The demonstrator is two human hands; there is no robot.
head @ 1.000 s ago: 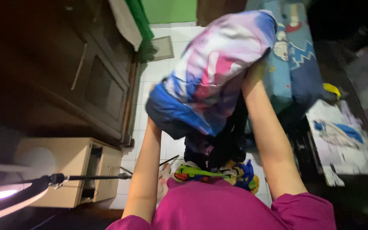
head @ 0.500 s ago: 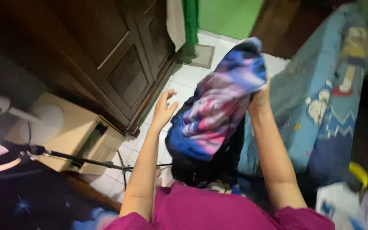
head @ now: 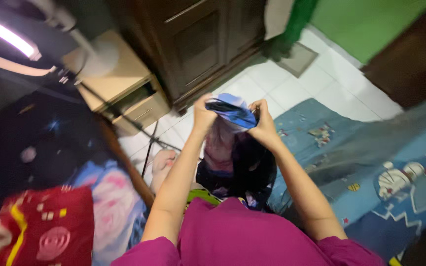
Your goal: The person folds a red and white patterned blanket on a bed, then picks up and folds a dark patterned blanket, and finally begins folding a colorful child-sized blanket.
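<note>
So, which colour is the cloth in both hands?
Blue, pink and white cloth; head view.

Left hand (head: 204, 114) and right hand (head: 264, 121) raised close together, both gripping top edge of blue-pink patterned cloth (head: 230, 112), rest hanging dark below. Blue cartoon-print bedsheet (head: 371, 162) at right. Dark wooden wardrobe (head: 198, 39) and pale small cabinet (head: 124, 88) beyond, on white tiled floor (head: 321, 83).

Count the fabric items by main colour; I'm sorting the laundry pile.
Blue: 2, garment held by left hand and right hand, bedsheet
Red: 1, cloth
Green: 1, cloth
Total: 4
</note>
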